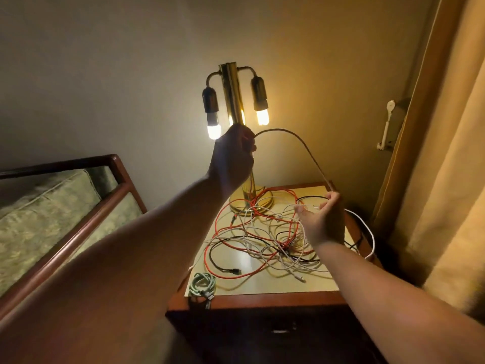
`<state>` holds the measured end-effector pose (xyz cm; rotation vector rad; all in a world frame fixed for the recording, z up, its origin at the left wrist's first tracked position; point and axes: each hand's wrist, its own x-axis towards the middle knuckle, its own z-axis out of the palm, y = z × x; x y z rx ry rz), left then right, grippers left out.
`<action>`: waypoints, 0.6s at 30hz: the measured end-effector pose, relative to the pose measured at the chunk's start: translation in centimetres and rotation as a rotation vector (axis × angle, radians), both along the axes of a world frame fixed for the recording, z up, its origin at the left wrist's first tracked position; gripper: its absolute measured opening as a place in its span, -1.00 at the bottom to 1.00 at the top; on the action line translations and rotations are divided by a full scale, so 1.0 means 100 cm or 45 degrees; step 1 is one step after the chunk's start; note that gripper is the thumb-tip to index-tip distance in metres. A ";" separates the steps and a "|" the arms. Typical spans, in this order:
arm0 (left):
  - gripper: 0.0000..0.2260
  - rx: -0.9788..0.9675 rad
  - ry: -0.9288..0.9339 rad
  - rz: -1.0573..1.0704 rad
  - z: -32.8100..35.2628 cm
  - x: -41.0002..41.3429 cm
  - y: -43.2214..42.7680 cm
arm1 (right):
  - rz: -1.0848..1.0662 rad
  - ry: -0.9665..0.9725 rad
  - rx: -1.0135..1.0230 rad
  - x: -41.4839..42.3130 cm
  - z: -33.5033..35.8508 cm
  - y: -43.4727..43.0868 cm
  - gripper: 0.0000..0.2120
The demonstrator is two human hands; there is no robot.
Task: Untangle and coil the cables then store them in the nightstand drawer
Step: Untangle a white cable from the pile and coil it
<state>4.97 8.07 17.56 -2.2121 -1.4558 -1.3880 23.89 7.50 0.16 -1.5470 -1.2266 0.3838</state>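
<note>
A tangle of red, white and black cables (pixel 265 240) sprawls over the nightstand top (pixel 236 287). My left hand (pixel 232 156) is raised in front of the lamp, closed on one end of a white cable (pixel 296 139). That cable arcs up and over to my right hand (pixel 324 220), which pinches it above the tangle with palm up. A coiled pale green cable (pixel 202 285) lies at the front left corner. The drawer front (pixel 280 331) below is dark and shut.
A brass lamp (pixel 232 95) with two lit bulbs stands at the back of the nightstand. A bed with a wooden frame (pixel 78 227) is on the left. Curtains (pixel 446 153) hang on the right. One white cable (pixel 371 232) droops over the nightstand's right edge.
</note>
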 end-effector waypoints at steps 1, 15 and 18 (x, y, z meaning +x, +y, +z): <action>-0.94 -0.003 -0.047 -0.005 0.006 0.003 -0.004 | -0.051 0.053 -0.020 0.003 0.010 0.006 -0.35; -0.78 -0.060 -0.258 -0.128 0.020 0.022 -0.034 | 0.285 0.575 -0.109 0.042 0.067 0.018 -0.80; -0.67 -0.122 -0.295 -0.082 0.010 0.028 -0.041 | 0.368 0.621 0.035 0.040 0.113 -0.006 -0.85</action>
